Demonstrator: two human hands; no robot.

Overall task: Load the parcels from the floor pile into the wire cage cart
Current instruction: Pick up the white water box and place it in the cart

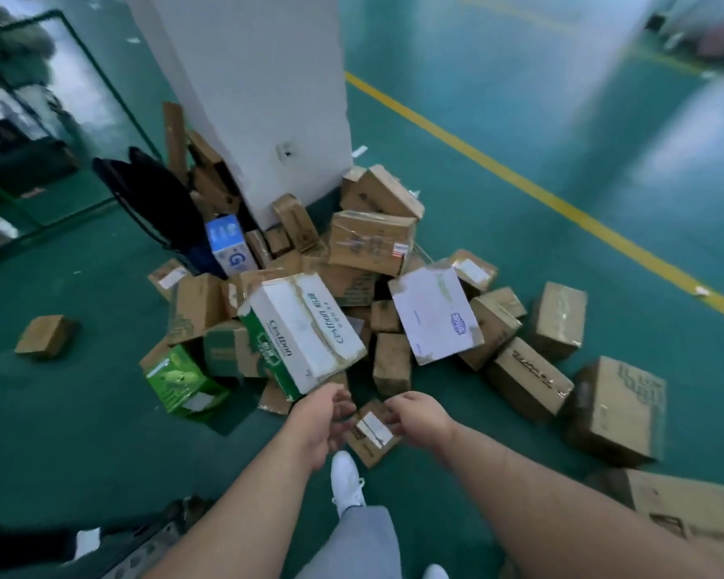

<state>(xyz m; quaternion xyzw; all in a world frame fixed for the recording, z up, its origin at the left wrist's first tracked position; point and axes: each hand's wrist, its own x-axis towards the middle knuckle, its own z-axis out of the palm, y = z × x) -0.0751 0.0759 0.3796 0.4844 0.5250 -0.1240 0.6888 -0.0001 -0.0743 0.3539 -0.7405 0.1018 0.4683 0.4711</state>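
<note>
A pile of cardboard parcels (373, 244) lies on the green floor against a white pillar (260, 98). At its near edge is a small brown parcel (370, 447) with a white label. My left hand (316, 426) grips its left side and my right hand (421, 415) grips its right side, fingers curled over the edges. I cannot tell whether the parcel is lifted or still on the floor. A big white and green carton (306, 332) lies just beyond my left hand. A piece of grey metal mesh (151, 545), perhaps the cart, shows at the bottom left.
My white shoe (345, 478) stands just below the small parcel. A lone brown box (45, 336) lies at the left, larger boxes (615, 407) at the right. A black bag (155, 202) leans by the pillar. A yellow floor line (519, 177) runs past on the right.
</note>
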